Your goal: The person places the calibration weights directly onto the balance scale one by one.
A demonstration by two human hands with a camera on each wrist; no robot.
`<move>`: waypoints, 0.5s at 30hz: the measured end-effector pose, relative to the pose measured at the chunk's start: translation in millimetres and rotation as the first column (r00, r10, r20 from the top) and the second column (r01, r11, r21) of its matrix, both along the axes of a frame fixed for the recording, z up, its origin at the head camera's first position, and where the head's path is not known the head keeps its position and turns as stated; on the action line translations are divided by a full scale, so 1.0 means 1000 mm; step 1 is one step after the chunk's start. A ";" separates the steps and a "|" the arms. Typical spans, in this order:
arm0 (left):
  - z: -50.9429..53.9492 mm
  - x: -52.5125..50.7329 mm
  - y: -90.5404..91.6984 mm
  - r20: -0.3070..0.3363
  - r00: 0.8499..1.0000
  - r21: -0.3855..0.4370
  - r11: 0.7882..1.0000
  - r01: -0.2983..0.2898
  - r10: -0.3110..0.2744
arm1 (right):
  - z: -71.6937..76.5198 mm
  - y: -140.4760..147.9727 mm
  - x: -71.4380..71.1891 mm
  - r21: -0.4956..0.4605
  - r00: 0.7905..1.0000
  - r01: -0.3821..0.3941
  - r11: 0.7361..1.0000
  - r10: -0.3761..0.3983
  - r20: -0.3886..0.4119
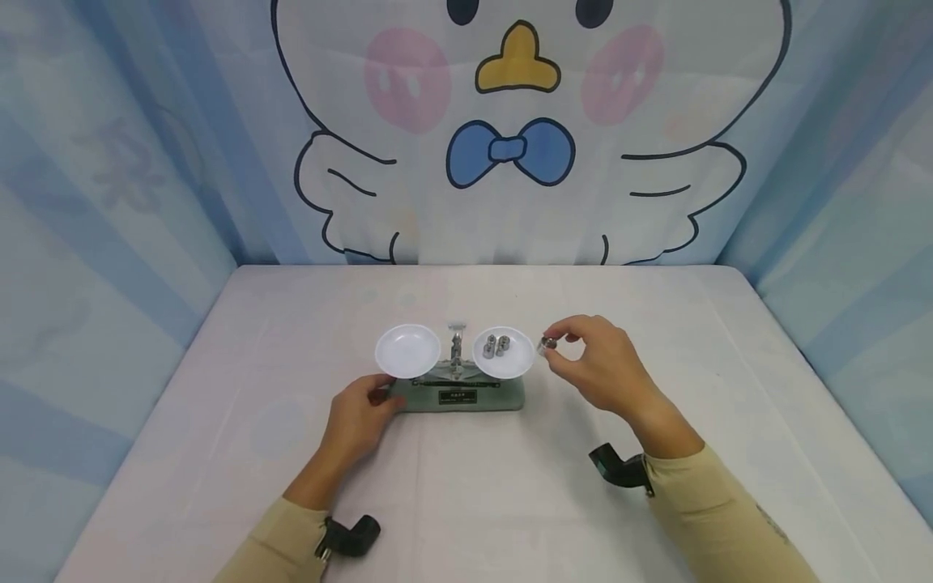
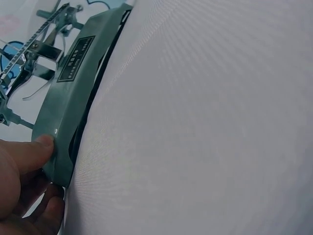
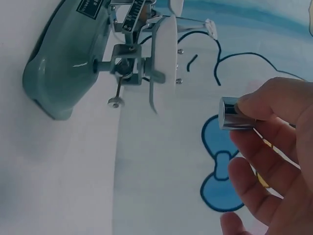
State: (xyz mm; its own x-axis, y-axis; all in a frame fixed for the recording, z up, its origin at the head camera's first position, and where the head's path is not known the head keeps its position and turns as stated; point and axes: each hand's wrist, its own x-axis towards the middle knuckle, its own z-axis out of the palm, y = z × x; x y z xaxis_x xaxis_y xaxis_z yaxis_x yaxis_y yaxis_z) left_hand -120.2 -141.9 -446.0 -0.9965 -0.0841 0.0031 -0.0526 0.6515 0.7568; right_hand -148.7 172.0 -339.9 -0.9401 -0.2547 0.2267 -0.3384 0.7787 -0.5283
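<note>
A green balance scale point(image 1: 426, 397) with two white pans stands at mid-table. My left hand point(image 1: 357, 417) grips its left end; in the left wrist view the thumb point(image 2: 36, 152) lies on the front of the base and the other fingers are bent at its end. My right hand point(image 1: 601, 368) pinches a shiny metal weight point(image 3: 234, 115) between thumb and fingers, just right of the right pan point(image 1: 519, 358) and apart from it. Several small metal weights point(image 1: 491, 348) stand on that pan. The left pan point(image 1: 406, 348) bears nothing.
A pale cloth covers the table point(image 1: 466, 502). Behind it hangs a curtain point(image 1: 510, 219) printed with a cartoon bird and blue bow tie, and blue curtains flank both sides. Each sleeve carries a black wrist mount point(image 1: 619, 467).
</note>
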 end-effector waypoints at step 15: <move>-0.002 -0.002 0.000 0.003 1.000 -0.011 1.000 -0.002 0.002 | 0.027 -0.065 -0.022 0.047 0.953 -0.279 0.959 0.283 -0.106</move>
State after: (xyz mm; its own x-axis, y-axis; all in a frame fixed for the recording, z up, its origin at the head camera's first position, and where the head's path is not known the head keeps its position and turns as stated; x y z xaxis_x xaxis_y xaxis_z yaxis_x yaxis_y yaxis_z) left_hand -121.8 -142.4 -447.8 -0.9963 -0.0863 0.0013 -0.0561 0.6594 0.7497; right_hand -171.2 107.4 -313.2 -0.7989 -0.5138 0.3128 -0.6010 0.6593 -0.4518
